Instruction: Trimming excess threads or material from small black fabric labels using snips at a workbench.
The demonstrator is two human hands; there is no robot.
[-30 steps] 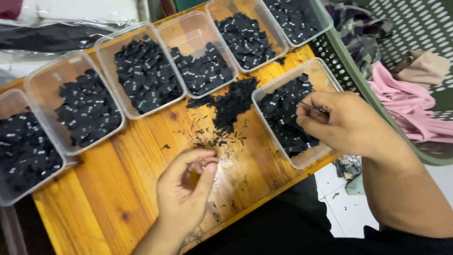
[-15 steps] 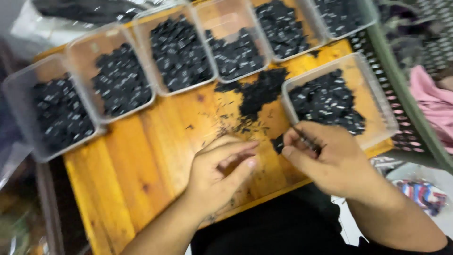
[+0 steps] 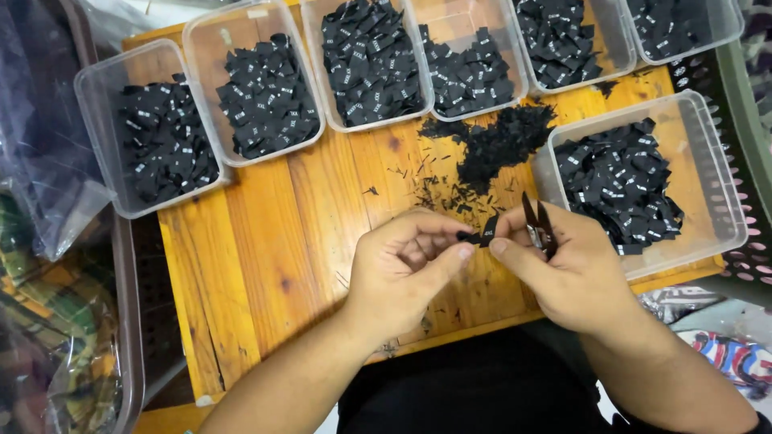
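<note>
Both hands meet over the wooden board [image 3: 265,241]. My left hand [image 3: 402,269] pinches one end of a small black fabric label [image 3: 480,235] between thumb and forefinger. My right hand [image 3: 571,269] holds the label's other end with its fingertips and also grips a small pair of thread snips [image 3: 537,225], blades pointing up. A loose heap of black label scraps [image 3: 498,145] lies on the board just beyond the hands.
Several clear plastic tubs of black labels line the board's far edge [image 3: 257,88], and another tub [image 3: 643,185] stands at the right. Plastic bags [image 3: 48,185] lie at the left, a green perforated basket [image 3: 744,96] at the right.
My right hand left the right tub and came to the board's middle with the snips. Both hands now hold a label between them. The camera view shifted left.
</note>
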